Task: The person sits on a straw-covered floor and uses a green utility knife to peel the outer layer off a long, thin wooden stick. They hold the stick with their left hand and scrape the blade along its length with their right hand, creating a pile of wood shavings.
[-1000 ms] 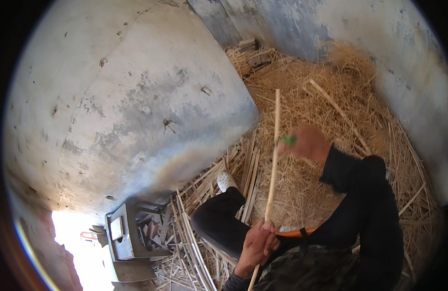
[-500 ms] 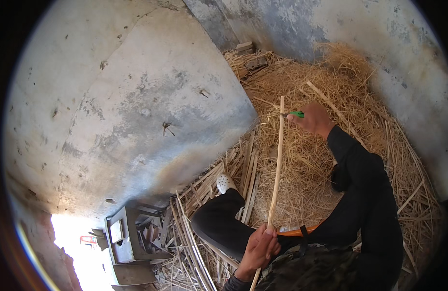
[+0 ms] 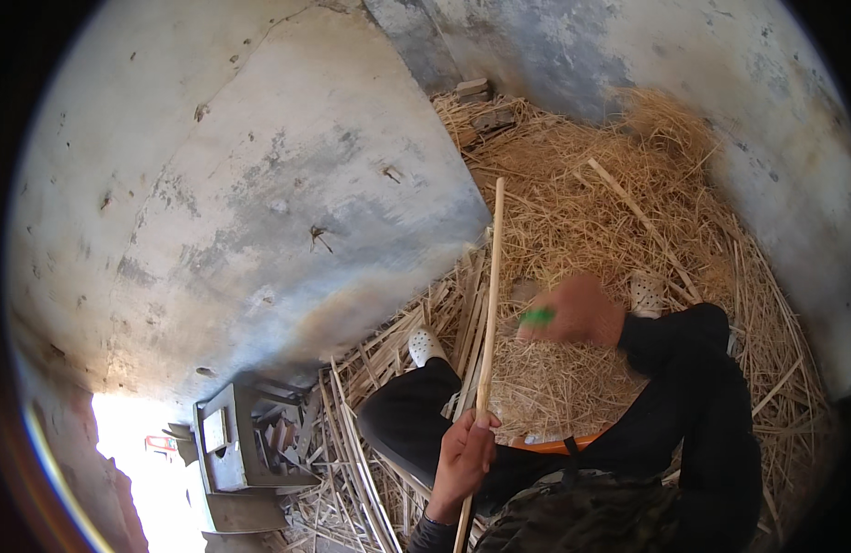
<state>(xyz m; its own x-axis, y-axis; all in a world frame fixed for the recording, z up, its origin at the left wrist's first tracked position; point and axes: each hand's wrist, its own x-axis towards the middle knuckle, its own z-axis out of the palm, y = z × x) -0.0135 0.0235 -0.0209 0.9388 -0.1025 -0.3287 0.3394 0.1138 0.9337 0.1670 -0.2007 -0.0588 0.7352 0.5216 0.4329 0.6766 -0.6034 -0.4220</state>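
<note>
A long, pale, peeled stick (image 3: 491,323) slants upward from my lap, its far tip over the straw. My left hand (image 3: 462,458) is closed around its lower part, and the bottom end runs past the wrist out of view. My right hand (image 3: 580,311) is apart from the stick, on its right side, and smeared by motion. Its fingers are closed on a small green-handled knife (image 3: 536,318), whose blade is lost in the blur. Under my hands, an orange edge (image 3: 559,445) shows between my bent legs.
Loose straw and shavings (image 3: 573,212) cover the floor ahead, with a flat strip (image 3: 642,226) lying on them. Split strips (image 3: 361,461) lie left. White perforated clogs (image 3: 425,345) are on my feet. A grey metal box-like frame (image 3: 232,456) stands by the bright doorway. Stained walls (image 3: 260,212) close in.
My right hand has drawn back toward me with the green-handled knife, away from the stick's far end. The stick and my left hand have shifted left. My right clog has come into sight.
</note>
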